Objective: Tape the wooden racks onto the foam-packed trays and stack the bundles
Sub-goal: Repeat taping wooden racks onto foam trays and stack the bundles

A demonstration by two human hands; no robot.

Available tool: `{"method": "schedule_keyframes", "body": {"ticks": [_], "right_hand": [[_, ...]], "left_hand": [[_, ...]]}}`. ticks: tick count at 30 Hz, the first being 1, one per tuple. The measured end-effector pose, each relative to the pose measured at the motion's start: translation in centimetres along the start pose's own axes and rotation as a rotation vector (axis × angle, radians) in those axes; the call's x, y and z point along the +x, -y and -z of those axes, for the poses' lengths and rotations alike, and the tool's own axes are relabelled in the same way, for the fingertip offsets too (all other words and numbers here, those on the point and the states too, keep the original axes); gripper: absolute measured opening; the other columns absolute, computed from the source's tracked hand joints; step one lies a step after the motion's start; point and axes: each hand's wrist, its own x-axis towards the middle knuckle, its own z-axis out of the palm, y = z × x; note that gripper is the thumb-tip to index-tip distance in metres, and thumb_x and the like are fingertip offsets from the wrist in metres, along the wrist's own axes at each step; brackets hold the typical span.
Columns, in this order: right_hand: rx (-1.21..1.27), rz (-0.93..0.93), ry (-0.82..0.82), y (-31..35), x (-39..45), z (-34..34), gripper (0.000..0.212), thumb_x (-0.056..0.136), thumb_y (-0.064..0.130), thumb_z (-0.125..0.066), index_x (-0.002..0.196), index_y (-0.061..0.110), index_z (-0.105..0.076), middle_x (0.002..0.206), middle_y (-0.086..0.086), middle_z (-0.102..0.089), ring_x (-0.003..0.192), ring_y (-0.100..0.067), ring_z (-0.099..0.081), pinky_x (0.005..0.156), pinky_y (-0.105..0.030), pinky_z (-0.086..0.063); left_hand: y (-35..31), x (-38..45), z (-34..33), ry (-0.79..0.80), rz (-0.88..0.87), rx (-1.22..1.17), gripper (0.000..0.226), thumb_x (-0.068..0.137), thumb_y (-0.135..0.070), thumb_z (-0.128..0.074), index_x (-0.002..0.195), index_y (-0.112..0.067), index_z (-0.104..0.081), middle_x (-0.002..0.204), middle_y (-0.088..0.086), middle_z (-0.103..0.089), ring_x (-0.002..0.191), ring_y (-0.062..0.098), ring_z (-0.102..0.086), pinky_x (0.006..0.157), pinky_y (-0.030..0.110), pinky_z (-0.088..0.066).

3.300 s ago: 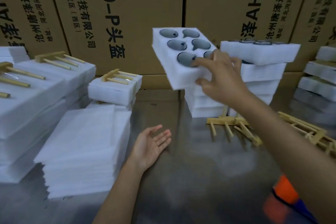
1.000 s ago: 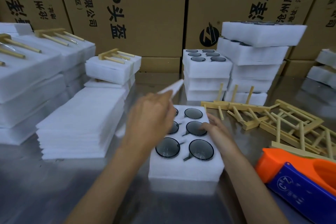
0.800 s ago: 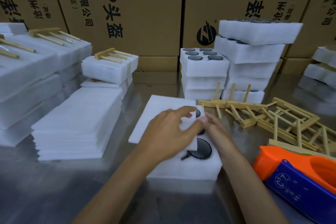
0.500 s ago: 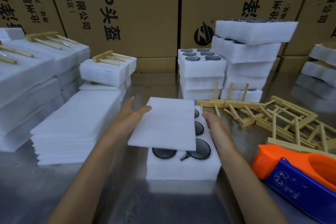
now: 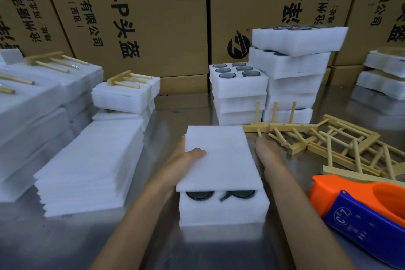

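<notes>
We had the foam tray [image 5: 223,210] sitting in the middle of the metal surface [image 5: 65,243], close to us, with a thin foam sheet [image 5: 219,155] lying over most of its top. Only the near row of dark round pieces [image 5: 199,194] peeked out from under the sheet's near edge.

Our left hand [image 5: 186,158] was gripping the sheet at its left edge, thumb on top and the fingers tucked under or alongside. Our right hand [image 5: 268,153] lay flat and relaxed along the right side of the tray, fingers straight, grasping nothing.

The loose wooden racks [image 5: 341,147] were piled in a heap on the right, just beside the right hand, with one rack [image 5: 278,126] standing pegs-up further back. An orange and blue tape dispenser [image 5: 368,208] sat at the near right.

On the left we had a pile of spare foam sheets [image 5: 92,164], and behind it a finished bundle [image 5: 127,94] with a rack on top. Further left were more bundles [image 5: 43,85]. Far behind the tray stood two stacks of trays [image 5: 285,76], and cardboard boxes [image 5: 153,17] made up the whole back wall.
</notes>
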Motion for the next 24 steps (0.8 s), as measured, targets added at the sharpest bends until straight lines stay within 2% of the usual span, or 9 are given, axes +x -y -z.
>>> {"method": "schedule_keyframes", "body": {"ticks": [2,4,6,8,11,13,16,20,24], "right_hand": [[-0.055,0.092,-0.009,-0.5,-0.3,-0.4,0.032,0.087,0.028,-0.046,0.101,0.017,-0.073,0.117,-0.012,-0.065,0.116,-0.034,-0.054,0.101,-0.044,-0.046],[0.048,0.109,0.017,-0.9,-0.3,-0.4,0.024,0.084,0.027,-0.053,0.094,0.020,-0.073,0.111,-0.006,-0.068,0.110,-0.030,-0.058,0.100,-0.046,-0.048],[0.262,0.083,0.038,-1.0,-0.1,0.0,0.016,0.086,0.020,-0.057,0.097,0.023,-0.067,0.104,-0.001,-0.066,0.097,-0.023,-0.059,0.093,-0.039,-0.051],[0.440,0.102,-0.009,-1.2,-0.1,0.5,0.028,0.088,0.011,-0.060,0.110,0.026,-0.066,0.099,0.003,-0.067,0.086,-0.016,-0.060,0.078,-0.030,-0.052],[0.587,0.170,-0.069,-0.9,-0.5,0.8,0.039,0.091,0.010,-0.064,0.128,0.020,-0.063,0.109,0.007,-0.067,0.097,-0.007,-0.063,0.084,-0.022,-0.051],[0.687,0.195,-0.056,-0.2,-1.0,0.9,0.040,0.092,0.009,-0.065,0.131,0.015,-0.061,0.115,0.004,-0.068,0.102,-0.005,-0.063,0.086,-0.017,-0.048],[0.810,0.220,-0.030,0.6,-1.7,1.4,0.040,0.092,0.007,-0.065,0.131,0.010,-0.061,0.126,-0.001,-0.066,0.113,-0.006,-0.062,0.097,-0.018,-0.048],[0.707,0.430,-0.092,1.8,-2.9,2.2,0.037,0.094,0.010,-0.064,0.131,0.014,-0.062,0.131,0.005,-0.062,0.105,0.012,-0.060,0.086,-0.004,-0.046],[0.570,0.697,-0.106,3.0,-4.4,2.7,0.041,0.096,-0.006,-0.048,0.132,0.011,-0.058,0.130,0.013,-0.054,0.118,-0.001,-0.059,0.092,-0.009,-0.046]], "left_hand": [[0.0,-0.1,-0.1,-0.001,0.001,-0.002,0.037,0.090,-0.030,-0.065,0.123,-0.042,-0.054,0.106,-0.019,-0.073,0.093,0.004,-0.071,0.079,0.028,-0.053],[0.0,-0.1,-0.1,-0.012,0.009,0.007,0.039,0.090,-0.030,-0.064,0.125,-0.042,-0.052,0.108,-0.018,-0.072,0.093,0.003,-0.071,0.082,0.029,-0.053],[0.0,0.0,-0.1,-0.018,0.004,0.022,0.037,0.090,-0.032,-0.064,0.123,-0.042,-0.053,0.107,-0.019,-0.072,0.092,0.002,-0.071,0.080,0.029,-0.053],[0.0,0.1,0.0,-0.019,-0.001,0.035,0.035,0.090,-0.033,-0.063,0.121,-0.043,-0.054,0.104,-0.021,-0.072,0.090,0.001,-0.070,0.076,0.026,-0.052],[-0.2,0.0,-0.1,-0.020,0.008,0.047,0.034,0.089,-0.035,-0.063,0.120,-0.045,-0.053,0.099,-0.025,-0.072,0.086,-0.002,-0.070,0.069,0.021,-0.051],[-0.3,-0.2,0.0,-0.020,0.018,0.043,0.033,0.089,-0.036,-0.063,0.119,-0.045,-0.053,0.097,-0.026,-0.072,0.083,-0.003,-0.070,0.061,0.015,-0.052],[-0.4,-0.3,0.0,-0.021,0.035,0.043,0.035,0.089,-0.034,-0.063,0.120,-0.044,-0.052,0.095,-0.027,-0.071,0.082,-0.003,-0.070,0.055,0.009,-0.050],[-0.7,-0.4,0.0,-0.021,0.053,0.043,0.052,0.089,-0.035,-0.064,0.137,-0.039,-0.045,0.102,-0.024,-0.072,0.087,-0.002,-0.070,0.064,0.016,-0.053],[-1.0,-0.7,-0.3,-0.041,0.090,0.030,0.071,0.089,-0.034,-0.064,0.151,-0.032,-0.029,0.123,-0.012,-0.066,0.099,0.008,-0.069,0.072,0.022,-0.052]]}}
